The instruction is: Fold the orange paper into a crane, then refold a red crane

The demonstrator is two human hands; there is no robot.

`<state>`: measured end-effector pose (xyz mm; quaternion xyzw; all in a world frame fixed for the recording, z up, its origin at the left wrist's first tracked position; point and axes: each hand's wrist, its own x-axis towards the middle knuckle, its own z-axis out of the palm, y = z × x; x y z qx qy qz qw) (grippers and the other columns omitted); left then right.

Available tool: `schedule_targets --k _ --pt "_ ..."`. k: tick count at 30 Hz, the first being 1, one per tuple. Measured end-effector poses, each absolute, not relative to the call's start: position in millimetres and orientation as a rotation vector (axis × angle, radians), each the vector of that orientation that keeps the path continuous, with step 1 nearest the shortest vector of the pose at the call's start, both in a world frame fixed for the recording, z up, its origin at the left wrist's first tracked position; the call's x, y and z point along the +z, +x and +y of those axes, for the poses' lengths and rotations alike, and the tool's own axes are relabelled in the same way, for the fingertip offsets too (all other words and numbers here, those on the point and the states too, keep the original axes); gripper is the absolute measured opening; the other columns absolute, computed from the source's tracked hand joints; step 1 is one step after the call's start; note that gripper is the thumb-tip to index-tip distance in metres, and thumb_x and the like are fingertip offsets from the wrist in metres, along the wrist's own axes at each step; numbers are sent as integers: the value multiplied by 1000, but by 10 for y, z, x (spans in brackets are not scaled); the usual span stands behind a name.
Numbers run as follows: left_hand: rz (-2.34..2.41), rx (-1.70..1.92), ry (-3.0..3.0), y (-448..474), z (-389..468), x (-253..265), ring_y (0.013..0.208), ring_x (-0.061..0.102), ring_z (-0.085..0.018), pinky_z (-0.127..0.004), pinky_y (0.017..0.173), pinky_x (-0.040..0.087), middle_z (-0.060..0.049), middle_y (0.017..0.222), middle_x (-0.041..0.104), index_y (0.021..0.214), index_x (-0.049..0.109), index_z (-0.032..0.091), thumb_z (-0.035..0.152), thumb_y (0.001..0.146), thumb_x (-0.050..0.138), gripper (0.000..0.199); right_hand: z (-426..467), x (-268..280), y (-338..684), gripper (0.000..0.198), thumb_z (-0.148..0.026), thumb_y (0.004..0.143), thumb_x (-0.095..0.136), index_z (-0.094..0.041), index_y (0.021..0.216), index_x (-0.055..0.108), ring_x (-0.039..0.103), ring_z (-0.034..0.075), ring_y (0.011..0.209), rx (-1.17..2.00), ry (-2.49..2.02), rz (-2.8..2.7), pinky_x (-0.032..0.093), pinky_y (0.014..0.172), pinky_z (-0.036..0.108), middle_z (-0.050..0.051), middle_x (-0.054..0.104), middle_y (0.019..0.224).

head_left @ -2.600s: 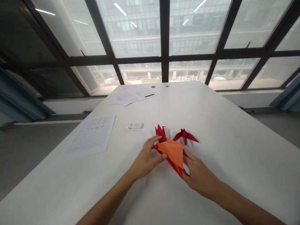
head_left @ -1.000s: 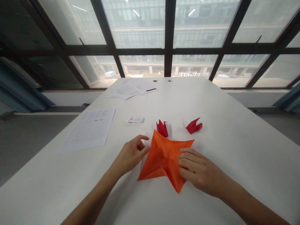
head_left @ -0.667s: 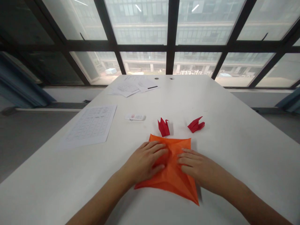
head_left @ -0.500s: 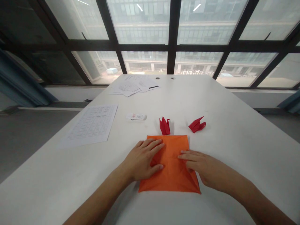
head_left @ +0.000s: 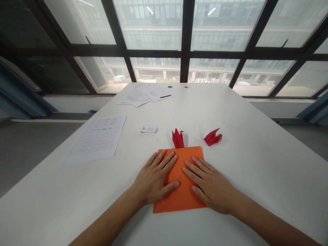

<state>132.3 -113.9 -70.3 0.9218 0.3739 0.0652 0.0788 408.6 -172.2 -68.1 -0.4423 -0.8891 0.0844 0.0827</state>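
Head view — orange paper [head_left: 182, 194] flat on table [head_left: 256, 177].
Left hand [head_left: 154, 179], right hand [head_left: 210, 181] both laid on it, fingers spread wide — red paper bird [head_left: 177, 138] just beyond.

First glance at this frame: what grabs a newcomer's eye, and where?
Probably the orange paper, lying flat on the white table with the left hand and right hand spread on it. Next, a red paper bird by its far edge and a second red bird off to the right. Behind, dark-framed windows span the view.
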Motion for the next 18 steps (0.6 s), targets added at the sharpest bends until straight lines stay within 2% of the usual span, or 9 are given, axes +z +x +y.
schedule_targets --k 4,6,8,11,12,15,18 --pt "1123 169 2744 1312 -1140 -670 158 19 -36 -55 127 11 -4 170 28 165 20 29 74 95 44 86 -1720 -646 4086 68 -27 96 56 -28 160 36 29 33 154 295 -1336 -2658 26 126 56 3 37 167" --pt "1140 210 2761 1337 -1118 -599 155 27 -36 -57 126 9 -5 167 37 161 31 29 71 96 44 78 -1725 -641 4072 69 -25 94 57 -29 160 37 30 33 154 307 -1341 -2651 26 126 56 3 37 167" --pt "1187 306 2786 1404 -1050 -504 148 37 -35 -58 126 10 -6 160 48 153 46 29 61 101 43 62 -1733 -646 4056 67 -25 95 56 -30 160 38 30 33 154 309 -1347 -2629 26 126 56 4 37 167" --pt "1085 351 2828 1575 -808 -406 135 50 -30 -50 116 32 -8 149 59 145 56 26 46 105 42 46 -1742 -649 4031 66 -27 95 55 -28 159 39 30 35 154 319 -1362 -2609 25 126 57 4 38 166" --pt "1023 335 2842 1641 -689 -400 132 52 -28 -48 113 36 -7 147 61 142 58 27 40 106 42 41 -1742 -644 4025 66 -28 95 56 -27 159 40 30 35 154 327 -1370 -2606 25 126 57 5 38 166" --pt "1009 315 2849 1814 -287 -425 131 55 -28 -48 112 39 -6 145 63 134 65 27 30 105 44 36 -1739 -612 4012 64 -28 94 56 -26 157 44 30 36 153 358 -1391 -2598 24 126 57 5 38 166" --pt "1043 352 2838 1884 -41 -388 138 50 -31 -52 114 37 -10 150 59 138 62 23 27 103 45 38 -1733 -580 4011 65 -28 93 56 -25 156 45 30 36 154 382 -1394 -2590 24 126 56 5 39 166"
